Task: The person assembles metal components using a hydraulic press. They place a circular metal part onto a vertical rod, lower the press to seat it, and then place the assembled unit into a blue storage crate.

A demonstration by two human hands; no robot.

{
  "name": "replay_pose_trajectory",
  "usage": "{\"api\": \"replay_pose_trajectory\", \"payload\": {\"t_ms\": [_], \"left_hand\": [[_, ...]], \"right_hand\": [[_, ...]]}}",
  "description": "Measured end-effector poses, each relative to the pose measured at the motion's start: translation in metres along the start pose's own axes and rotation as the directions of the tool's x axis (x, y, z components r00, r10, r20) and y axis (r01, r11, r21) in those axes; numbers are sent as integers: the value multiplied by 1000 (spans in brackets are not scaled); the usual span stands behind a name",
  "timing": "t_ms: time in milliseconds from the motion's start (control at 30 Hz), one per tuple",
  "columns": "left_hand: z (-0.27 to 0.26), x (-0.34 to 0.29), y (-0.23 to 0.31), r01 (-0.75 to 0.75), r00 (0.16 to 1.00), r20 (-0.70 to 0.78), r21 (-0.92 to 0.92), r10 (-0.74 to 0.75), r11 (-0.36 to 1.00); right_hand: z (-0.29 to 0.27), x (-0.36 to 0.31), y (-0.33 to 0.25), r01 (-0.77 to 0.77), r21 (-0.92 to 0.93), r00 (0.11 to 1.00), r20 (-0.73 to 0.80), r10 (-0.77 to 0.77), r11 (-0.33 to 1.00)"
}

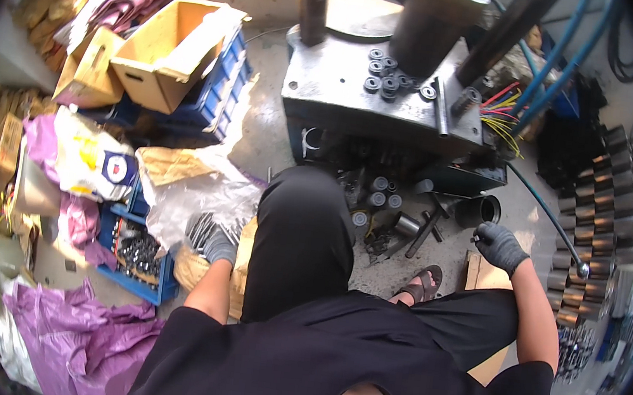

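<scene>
My left hand (220, 249), in a grey glove, reaches in among thin metal rods (202, 230) in an open box with clear plastic (175, 201) and brown paper about it. Its fingers are largely hidden by the rods. My right hand (501, 248), gloved alike, is closed above the floor at the right, beside a dark hollow cylinder (479, 210). A small dark spot shows at its fingers, too small to name. Ahead stands a steel press table (344, 95) bearing several round ring-like parts (384, 71) and a metal bar (441, 106).
Blue crates (224, 82) with cardboard boxes (164, 63) stand far left. Nearer are a blue bin of dark parts (140, 255) and purple plastic bags (82, 335). A hammer-like tool (425, 233) lies before the press. Metal cylinders (594, 229) are stacked at the right, near a ball-ended lever (562, 235).
</scene>
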State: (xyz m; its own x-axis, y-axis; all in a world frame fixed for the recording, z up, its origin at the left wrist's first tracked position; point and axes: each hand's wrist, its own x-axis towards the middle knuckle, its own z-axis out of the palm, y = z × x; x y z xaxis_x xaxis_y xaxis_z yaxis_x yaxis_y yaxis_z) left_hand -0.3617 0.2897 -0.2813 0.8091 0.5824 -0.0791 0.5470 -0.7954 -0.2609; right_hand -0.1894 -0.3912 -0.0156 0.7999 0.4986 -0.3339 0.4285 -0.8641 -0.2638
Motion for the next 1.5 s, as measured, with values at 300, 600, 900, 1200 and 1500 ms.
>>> {"api": "replay_pose_trajectory", "payload": {"t_ms": [300,600,900,1200,1500], "left_hand": [[-4,1,27,161,934,344,-161,-98,974],[-20,28,16,316,929,333,-482,-163,817],[-299,78,21,-495,861,-421,-824,-286,-276],[-471,32,197,501,558,-454,-483,695,-718],[-433,-63,303,684,122,-157,-702,980,-198]], "right_hand": [[-29,6,-7,-193,-220,952,193,237,956],[-67,-19,-41,-196,14,972,134,193,980],[-115,2,-97,451,736,797,-587,143,506],[-93,8,-79,399,916,844,-358,399,-24],[-91,12,-71,523,771,782,-262,566,-365]]}}
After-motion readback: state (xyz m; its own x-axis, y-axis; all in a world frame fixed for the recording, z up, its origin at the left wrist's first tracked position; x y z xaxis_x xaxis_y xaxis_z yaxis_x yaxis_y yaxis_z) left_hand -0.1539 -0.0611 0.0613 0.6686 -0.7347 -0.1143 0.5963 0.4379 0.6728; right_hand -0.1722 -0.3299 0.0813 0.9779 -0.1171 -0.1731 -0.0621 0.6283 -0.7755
